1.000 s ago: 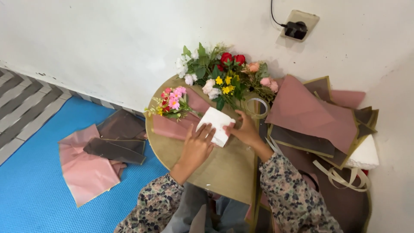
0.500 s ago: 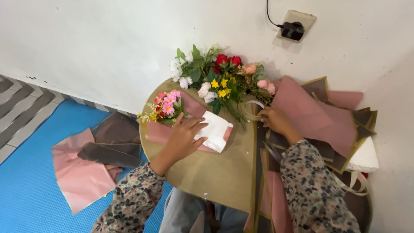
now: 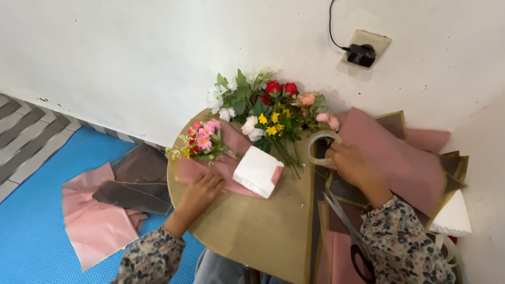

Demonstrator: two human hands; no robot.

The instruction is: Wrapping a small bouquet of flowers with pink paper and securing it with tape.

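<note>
Pink wrapping paper (image 3: 210, 171), thin and matte, lies creased on the round tan counter (image 3: 252, 231), whose top looks like woven burlap. The left hand (image 3: 202, 188) presses flat on the paper's near edge, fingers spread and gripping nothing. Just beside that hand, on the same sheet, sits a white foam block (image 3: 258, 171), squarish with a rough, grainy face. Beyond the block, a small bunch of pink and yellow daisies (image 3: 201, 141) rests with its stems on the paper. To the right of the block, the right hand (image 3: 351, 164) curls its fingers on a roll of clear tape (image 3: 321, 147), a pale hollow ring. Farther off, against the white wall, a larger spray of red, white and peach artificial flowers (image 3: 268, 108) lies on leafy green stems.

Half a second ago the left hand lay on the foam block; now it has slid off to the paper's edge, and the right hand has closed on the tape.
</note>
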